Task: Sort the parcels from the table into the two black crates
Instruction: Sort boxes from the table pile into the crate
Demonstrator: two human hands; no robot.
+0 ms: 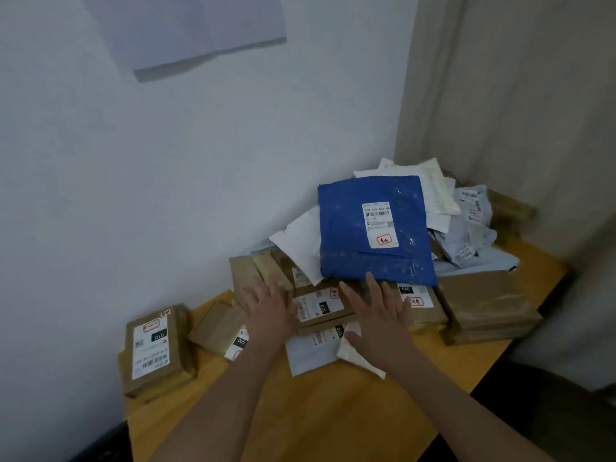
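Note:
A heap of parcels covers the back of the yellow table [333, 411]. A blue mailer bag [373, 228] lies on top of the heap, tilted toward me. In front of it lies a flat brown box with a white label [320, 306]. My left hand [266, 308] hovers with fingers spread at that box's left side. On the box's right side my right hand [380, 315] is spread the same way, its fingertips near the blue bag's lower edge. Neither hand grips anything. No black crate is in view.
A brown labelled box [153, 348] sits at the table's left edge. A large brown parcel [486, 305] lies at the right, with white and grey bags [466, 221] behind it. The white wall stands behind, a curtain [516, 111] to the right. Dark floor shows below right.

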